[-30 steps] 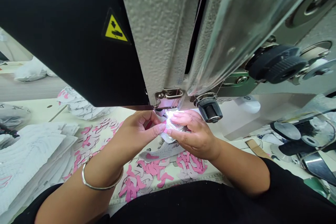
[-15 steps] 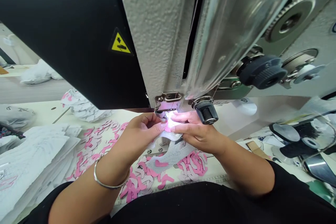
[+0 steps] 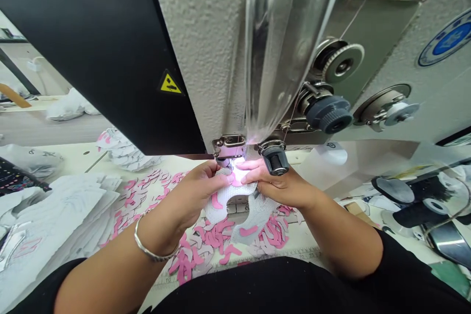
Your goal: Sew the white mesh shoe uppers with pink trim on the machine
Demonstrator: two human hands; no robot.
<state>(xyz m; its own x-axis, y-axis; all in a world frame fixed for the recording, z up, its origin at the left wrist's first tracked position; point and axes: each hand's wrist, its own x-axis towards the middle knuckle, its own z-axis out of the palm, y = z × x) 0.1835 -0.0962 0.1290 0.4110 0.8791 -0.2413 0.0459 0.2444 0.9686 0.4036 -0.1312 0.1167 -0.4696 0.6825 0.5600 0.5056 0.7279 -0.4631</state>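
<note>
A white textured fabric piece [image 3: 240, 236] curves round an opening below the sewing machine's lit needle area. My left hand [image 3: 200, 184] pinches its left side, thumb on top near a pink patch under the presser foot. From the right, my right hand [image 3: 275, 184] grips the same piece, fingertips pressed flat beside the needle and the other fingers partly beneath. Two small curved pink patches show on the fabric, one a pink patch [image 3: 216, 201] at the left, the other a pink patch [image 3: 248, 231] lower down. Glare washes out the stitching point.
Above my hands hangs the sewing machine head [image 3: 198, 34]. Loose pink cutouts [image 3: 187, 260] lie around the fabric. Stacked white fabric pieces [image 3: 69, 211] stand at the left, another fabric pile [image 3: 127, 149] behind. A black thread cone [image 3: 419, 212] lies at the right; a ruler strip [image 3: 305, 254] runs along the front.
The fabric has turned under the needle, so its curved opening and the left pink patch now show. Both hands keep their grip. My view has shifted, showing more of the machine's right side.
</note>
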